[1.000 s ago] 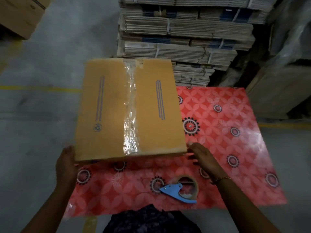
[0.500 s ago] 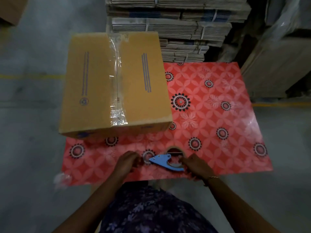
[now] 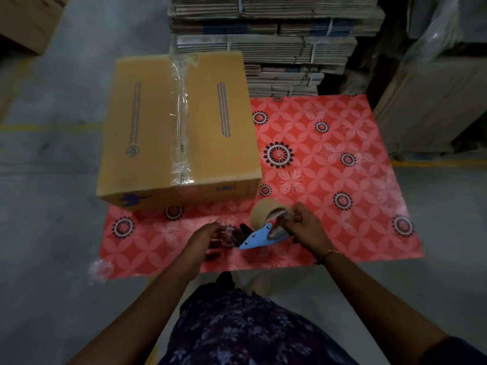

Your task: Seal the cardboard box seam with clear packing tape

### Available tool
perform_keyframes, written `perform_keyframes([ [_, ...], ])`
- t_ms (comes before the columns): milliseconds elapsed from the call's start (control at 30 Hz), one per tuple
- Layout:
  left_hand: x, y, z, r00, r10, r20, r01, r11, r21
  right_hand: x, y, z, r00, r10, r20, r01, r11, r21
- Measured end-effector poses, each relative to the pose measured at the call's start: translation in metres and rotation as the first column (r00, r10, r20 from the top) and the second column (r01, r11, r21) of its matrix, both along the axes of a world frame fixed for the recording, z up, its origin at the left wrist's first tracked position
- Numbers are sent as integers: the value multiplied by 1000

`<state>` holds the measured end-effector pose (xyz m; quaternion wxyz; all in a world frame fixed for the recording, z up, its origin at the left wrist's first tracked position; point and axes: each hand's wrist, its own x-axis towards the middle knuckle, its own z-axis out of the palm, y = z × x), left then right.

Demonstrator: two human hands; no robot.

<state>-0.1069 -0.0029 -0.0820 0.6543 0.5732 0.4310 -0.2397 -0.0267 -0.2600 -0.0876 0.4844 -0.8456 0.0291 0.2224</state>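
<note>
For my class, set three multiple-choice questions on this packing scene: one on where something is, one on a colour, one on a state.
1. Where is the cardboard box?
A. on the red mat's left far corner
B. atop the stacked flat cartons
C. on the person's lap

2. What colour is the tape dispenser frame?
A. green
B. blue
C. yellow

3. The box's top seam is:
A. gaping open
B. stapled
C. covered by clear tape

Answers: 1 A, it overhangs the red mat there. 2 B, blue plate with rivets. 3 C, a shiny strip runs along it.

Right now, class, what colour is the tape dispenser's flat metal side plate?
Light blue, on the tape dispenser in the right hand; the head view shows it.
</note>
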Motion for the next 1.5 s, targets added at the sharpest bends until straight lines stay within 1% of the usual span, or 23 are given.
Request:
perform_keyframes([
  [67, 6, -8, 16, 1000, -22, -1, 21, 972, -234, 24, 4, 40, 991, 114, 74, -123, 984, 132],
  [100, 12, -15, 28, 998, -40, 38, 51, 934, -354, 36, 8, 61, 975, 181, 130, -200, 967, 158],
  [167, 25, -30, 57, 988, -23, 155, 108, 816, -568, 57, 20, 103, 930, 275, 244, -319, 934, 162],
  [233, 41, -41, 92, 960, 66, 272, 145, 715, -684, 73, 33, 142, 886, 324, 331, -393, 904, 167],
  [267, 49, -45, 108, 939, 100, 329, 170, 697, -696, 80, 39, 160, 865, 337, 371, -420, 892, 168],
  [300, 57, -48, 125, 914, 115, 388, 203, 700, -685, 85, 44, 177, 846, 344, 407, -438, 884, 164],
  [333, 65, -51, 140, 886, 124, 447, 229, 721, -654, 90, 47, 192, 829, 343, 442, -448, 880, 157],
  [400, 79, -54, 168, 826, 157, 541, 228, 785, -575, 95, 50, 215, 812, 296, 503, -429, 887, 171],
  [433, 87, -54, 181, 800, 189, 569, 192, 818, -542, 95, 49, 224, 817, 236, 527, -391, 897, 205],
  [500, 100, -49, 203, 736, 269, 621, 80, 877, -473, 86, 44, 235, 841, 64, 537, -277, 904, 327],
  [533, 107, -45, 211, 697, 300, 652, 24, 898, -440, 79, 41, 238, 863, -7, 505, -223, 892, 393],
  [567, 111, -41, 219, 657, 326, 680, -22, 909, -415, 70, 38, 237, 890, -42, 455, -188, 874, 448],
  [600, 115, -38, 227, 621, 346, 703, -56, 914, -401, 62, 36, 235, 916, -43, 399, -172, 856, 487],
  [667, 120, -35, 242, 562, 375, 737, -86, 913, -399, 45, 35, 231, 954, 10, 300, -176, 829, 530],
  [767, 124, -36, 260, 496, 358, 791, -60, 923, -379, 23, 46, 232, 975, 92, 203, -195, 793, 578],
  [833, 125, -39, 267, 478, 334, 812, -55, 934, -352, 15, 55, 236, 974, 90, 207, -201, 766, 611],
  [967, 127, -45, 278, 472, 324, 820, -72, 941, -331, 14, 66, 252, 975, 0, 222, -151, 732, 664],
  [1167, 130, -51, 286, 454, 330, 828, -92, 941, -324, 18, 74, 260, 988, -72, 134, -42, 717, 695],
  [1233, 132, -50, 288, 451, 325, 831, -90, 943, -319, 19, 77, 260, 992, -86, 94, -10, 682, 731],
  [1333, 136, -49, 289, 461, 339, 820, -101, 938, -331, 21, 80, 259, 996, -75, 43, 11, 604, 797],
  [1500, 141, -48, 290, 499, 333, 800, -66, 935, -349, 19, 84, 255, 999, -47, -11, 35, 540, 841],
])
